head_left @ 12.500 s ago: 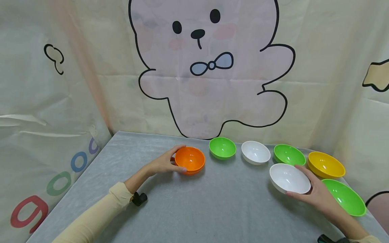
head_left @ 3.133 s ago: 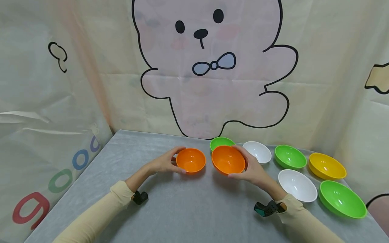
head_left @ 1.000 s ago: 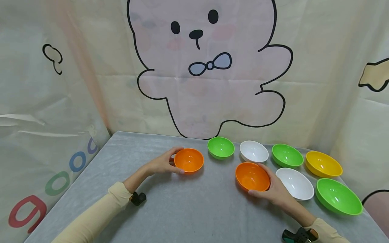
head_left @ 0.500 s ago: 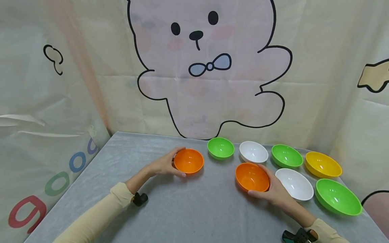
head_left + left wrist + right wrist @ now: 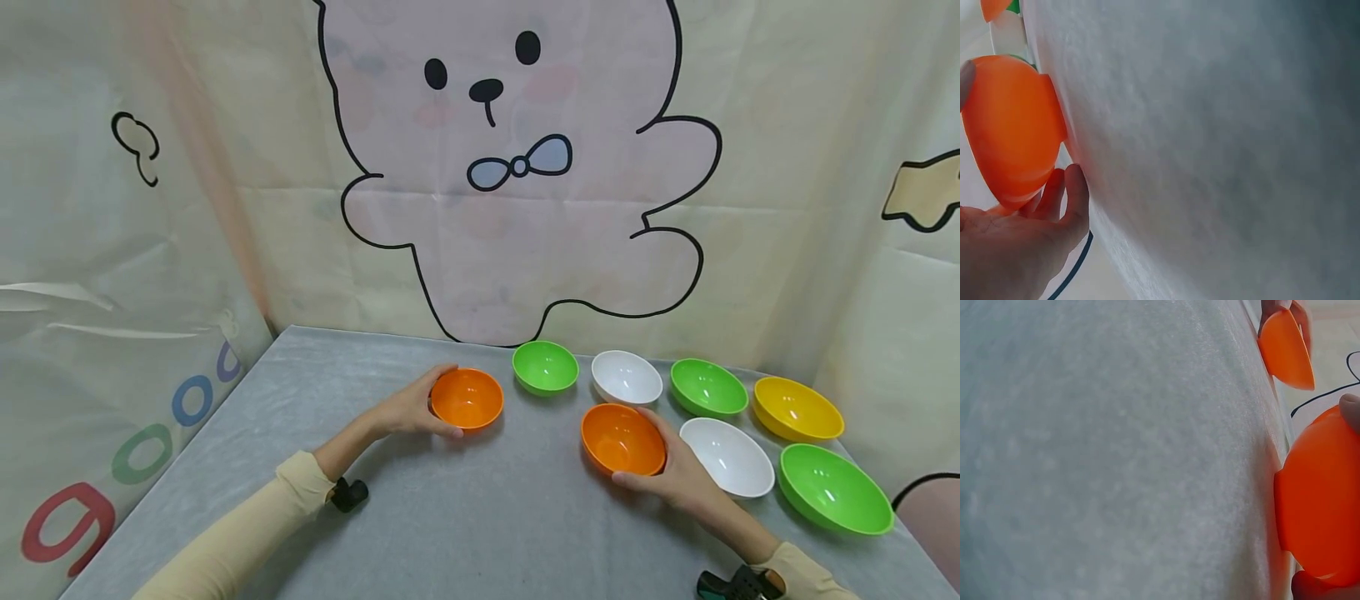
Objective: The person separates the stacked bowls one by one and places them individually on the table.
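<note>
A small orange bowl [image 5: 467,400] stands left of the table's middle, with my left hand [image 5: 415,406] round its left side, thumb at the near rim. In the left wrist view the same bowl [image 5: 1013,131] shows its side and foot, fingers behind it and the thumb tip at its rim. To the right is a slightly larger orange bowl [image 5: 622,439]; my right hand [image 5: 678,467] grips it from its right side, thumb in front. The right wrist view shows this bowl's foot [image 5: 1283,512] at the grey cloth. Both orange bowls look empty.
Along the back stand a green bowl [image 5: 545,368], a white bowl [image 5: 627,377], another green bowl [image 5: 708,388] and a yellow bowl [image 5: 798,409]. A larger white bowl [image 5: 727,457] sits just right of my right hand, beside a large green bowl [image 5: 836,489]. Grey cloth [image 5: 480,525] covers the table.
Earlier the orange bowls were nested under my left hand while my right hand held the white bowl. My right hand then took out the larger orange bowl and set it down farther right.
</note>
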Available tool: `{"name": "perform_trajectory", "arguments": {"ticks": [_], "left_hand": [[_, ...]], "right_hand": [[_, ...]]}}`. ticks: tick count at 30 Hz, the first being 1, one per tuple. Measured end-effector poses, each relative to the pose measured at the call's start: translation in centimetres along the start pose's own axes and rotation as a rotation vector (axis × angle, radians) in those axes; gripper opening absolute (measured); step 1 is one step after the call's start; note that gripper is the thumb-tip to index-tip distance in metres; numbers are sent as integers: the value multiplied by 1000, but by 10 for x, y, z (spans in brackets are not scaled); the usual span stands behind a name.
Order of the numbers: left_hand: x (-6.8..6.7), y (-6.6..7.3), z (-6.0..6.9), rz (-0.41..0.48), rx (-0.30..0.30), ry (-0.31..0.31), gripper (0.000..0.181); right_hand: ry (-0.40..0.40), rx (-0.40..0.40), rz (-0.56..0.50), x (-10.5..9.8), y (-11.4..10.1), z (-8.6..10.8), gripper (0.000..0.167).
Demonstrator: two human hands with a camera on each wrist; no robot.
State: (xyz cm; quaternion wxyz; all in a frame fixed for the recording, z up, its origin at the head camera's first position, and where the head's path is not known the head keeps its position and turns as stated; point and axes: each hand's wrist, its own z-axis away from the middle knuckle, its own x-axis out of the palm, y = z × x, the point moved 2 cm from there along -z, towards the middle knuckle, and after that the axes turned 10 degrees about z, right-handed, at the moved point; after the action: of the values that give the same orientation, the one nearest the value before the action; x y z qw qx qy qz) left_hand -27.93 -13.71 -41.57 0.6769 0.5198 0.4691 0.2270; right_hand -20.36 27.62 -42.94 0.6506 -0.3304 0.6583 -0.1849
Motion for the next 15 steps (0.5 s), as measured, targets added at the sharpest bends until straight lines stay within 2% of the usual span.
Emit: {"name": "perform_trajectory", "arguments": {"ticks": [4, 15], "left_hand": [[2, 3, 0, 7, 4, 7, 106], [10, 12, -2, 57, 67, -20, 98]], "right_hand": [[1, -9, -2, 0, 1, 0, 102], [-5, -1, -1, 0, 2, 0, 103]]}}
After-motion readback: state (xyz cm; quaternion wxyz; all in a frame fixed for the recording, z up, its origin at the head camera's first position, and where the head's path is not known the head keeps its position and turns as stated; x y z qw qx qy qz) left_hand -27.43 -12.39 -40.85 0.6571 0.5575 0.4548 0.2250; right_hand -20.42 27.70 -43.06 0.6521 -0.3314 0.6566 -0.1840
